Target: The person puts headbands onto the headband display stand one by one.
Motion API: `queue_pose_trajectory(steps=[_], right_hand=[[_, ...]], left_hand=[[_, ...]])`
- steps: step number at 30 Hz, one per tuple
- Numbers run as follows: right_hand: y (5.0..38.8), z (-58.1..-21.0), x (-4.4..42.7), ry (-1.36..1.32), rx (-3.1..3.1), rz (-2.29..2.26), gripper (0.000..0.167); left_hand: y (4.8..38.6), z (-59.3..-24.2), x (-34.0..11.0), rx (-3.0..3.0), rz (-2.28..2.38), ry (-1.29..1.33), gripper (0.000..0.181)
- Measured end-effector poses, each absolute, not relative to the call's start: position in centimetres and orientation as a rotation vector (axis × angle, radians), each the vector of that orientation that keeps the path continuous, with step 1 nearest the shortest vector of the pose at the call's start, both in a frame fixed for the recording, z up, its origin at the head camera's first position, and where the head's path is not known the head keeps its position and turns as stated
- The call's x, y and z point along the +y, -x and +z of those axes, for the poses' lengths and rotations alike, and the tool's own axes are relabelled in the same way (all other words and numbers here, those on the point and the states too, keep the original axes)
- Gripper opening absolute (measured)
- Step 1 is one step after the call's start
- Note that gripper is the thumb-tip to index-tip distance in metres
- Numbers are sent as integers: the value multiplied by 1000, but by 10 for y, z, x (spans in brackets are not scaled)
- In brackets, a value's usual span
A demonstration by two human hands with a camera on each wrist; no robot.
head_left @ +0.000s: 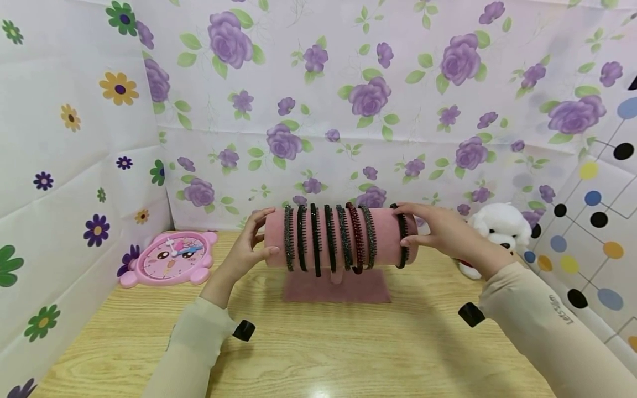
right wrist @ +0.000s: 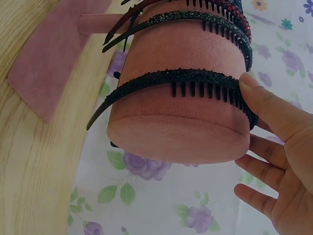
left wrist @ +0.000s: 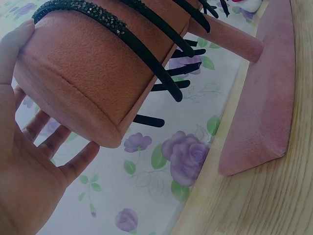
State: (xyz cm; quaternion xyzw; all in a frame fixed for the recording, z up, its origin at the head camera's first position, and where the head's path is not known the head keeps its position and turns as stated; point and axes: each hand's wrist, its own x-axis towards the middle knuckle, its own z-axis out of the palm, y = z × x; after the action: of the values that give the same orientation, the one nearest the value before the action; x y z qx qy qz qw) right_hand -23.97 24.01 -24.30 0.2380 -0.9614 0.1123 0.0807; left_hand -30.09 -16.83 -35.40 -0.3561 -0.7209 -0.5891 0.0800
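A pink velvet headband stand (head_left: pixel 388 232) stands on the table, its horizontal roll on a short post above a flat base (head_left: pixel 336 290). Several dark glittery toothed headbands, one of them a red headband (head_left: pixel 355 237), are lined up along the roll. My left hand (head_left: pixel 246 251) grips the roll's left end, thumb in front and fingers reaching behind. At the right end, set apart from the others, sits a black headband (right wrist: pixel 181 76). My right hand (head_left: pixel 443 232) pinches this band; the thumb (right wrist: pixel 259 95) lies against it, while other fingers spread past the roll's end.
A pink cartoon clock (head_left: pixel 171 260) lies on the wooden table (head_left: pixel 318 348) at the left. A white plush dog (head_left: pixel 500 224) sits at the right, behind my right forearm. Flower-printed cloth (head_left: pixel 318 160) hangs along the back, with patterned sheets at both sides.
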Motion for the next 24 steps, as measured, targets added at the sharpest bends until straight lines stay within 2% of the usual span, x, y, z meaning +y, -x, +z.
queue_pose_trajectory(steps=[24], right_hand=[[250,-246,221,-783,-2830,394,58]], left_hand=[[300,-353,-167,-2159,-1777,1072,76]])
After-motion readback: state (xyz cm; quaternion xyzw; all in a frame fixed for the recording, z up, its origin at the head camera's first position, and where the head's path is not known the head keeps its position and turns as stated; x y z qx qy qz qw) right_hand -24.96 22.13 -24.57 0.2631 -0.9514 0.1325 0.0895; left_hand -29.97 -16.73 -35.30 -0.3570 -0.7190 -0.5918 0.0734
